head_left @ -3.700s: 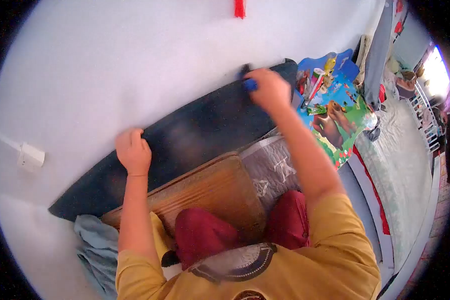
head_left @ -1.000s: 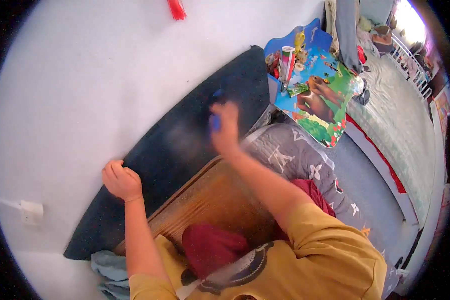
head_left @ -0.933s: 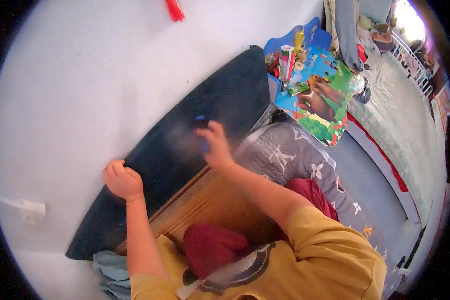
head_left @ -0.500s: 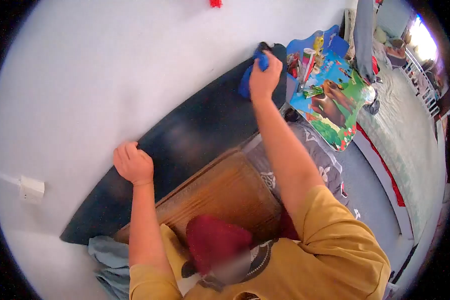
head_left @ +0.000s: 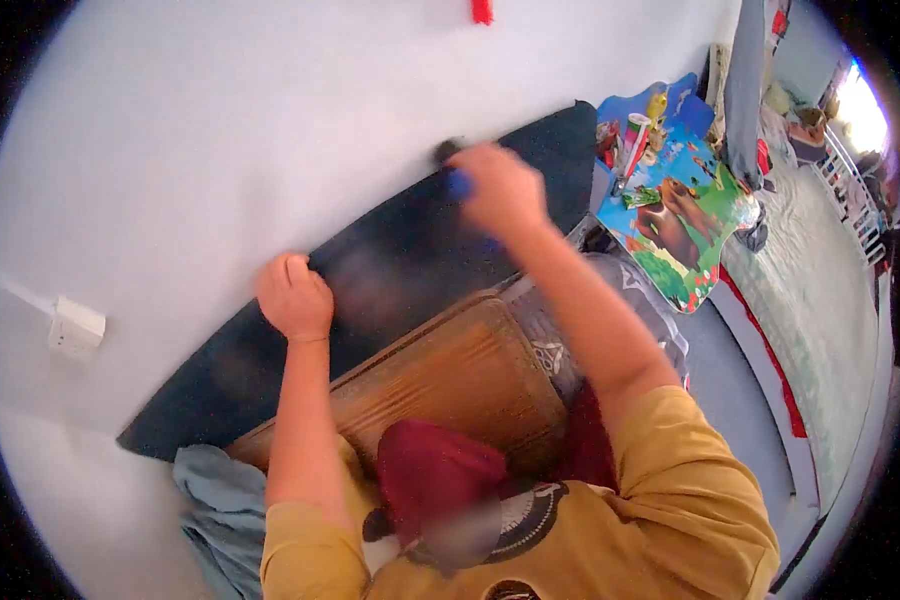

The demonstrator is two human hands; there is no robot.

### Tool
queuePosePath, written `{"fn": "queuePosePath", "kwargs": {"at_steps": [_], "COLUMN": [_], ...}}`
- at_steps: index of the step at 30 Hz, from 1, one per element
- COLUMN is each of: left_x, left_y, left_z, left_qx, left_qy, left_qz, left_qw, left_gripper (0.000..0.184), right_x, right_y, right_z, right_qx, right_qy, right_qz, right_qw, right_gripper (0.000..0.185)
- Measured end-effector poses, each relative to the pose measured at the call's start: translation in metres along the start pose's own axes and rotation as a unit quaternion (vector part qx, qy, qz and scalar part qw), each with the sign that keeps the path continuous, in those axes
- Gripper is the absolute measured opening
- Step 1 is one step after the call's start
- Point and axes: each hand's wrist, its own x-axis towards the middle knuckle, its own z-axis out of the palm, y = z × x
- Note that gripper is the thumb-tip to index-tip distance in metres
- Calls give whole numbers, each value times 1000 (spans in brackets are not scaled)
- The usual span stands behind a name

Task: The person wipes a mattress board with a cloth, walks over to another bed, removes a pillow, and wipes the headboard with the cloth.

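Observation:
A long dark board [head_left: 410, 255] lies along the white wall. My left hand [head_left: 296, 297] grips its wall-side edge near the middle, fingers curled over the rim. Farther right, my right hand [head_left: 505, 195] is closed round a blue object with a black end [head_left: 459, 183], held over the board by the same edge. Motion blurs this hand, and its fingers cover most of the object, so its kind is unclear.
A brown wooden panel [head_left: 450, 385] is between me and the board. To the right stands a colourful picture-printed table [head_left: 685, 220] with a tube and packets, then a bed [head_left: 800, 270]. Grey-blue cloth [head_left: 215, 500] lies at lower left; a socket [head_left: 76, 328] is on the wall.
My right hand has moved left along the board with the blue object, away from the board's right end. My left hand keeps its hold on the edge; the view has shifted slightly.

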Motion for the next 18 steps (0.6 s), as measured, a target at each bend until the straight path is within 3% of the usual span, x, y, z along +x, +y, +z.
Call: {"fn": "queuePosePath", "kwargs": {"at_steps": [3, 6, 8, 11, 13, 18], "left_x": [1, 2, 2, 9, 2, 2], "left_y": [1, 3, 1, 2, 1, -1], "left_z": [1, -1, 1, -3, -2, -3], "left_qx": [15, 23, 16, 27, 25, 4], "left_qy": [18, 0, -18, 42, -2, -7], "left_qz": [8, -2, -8, 16, -5, 7], "left_qw": [1000, 1000, 1000, 999, 1000, 1000], "left_gripper": [12, 13, 13, 14, 13, 14], "right_x": [24, 35, 30, 16, 4, -27], "right_y": [86, 83, 61, -12, -62, -145], "right_z": [-12, -19, -3, 17, 36, 64], "right_qx": [-91, -119, -123, -30, 4, 150], "right_qy": [65, 47, 61, 47, 44, 35], "right_qz": [73, 98, 71, 38, 5, -148], "right_qw": [991, 987, 988, 998, 999, 977], "right_gripper": [44, 41, 38, 30, 26, 37]}}
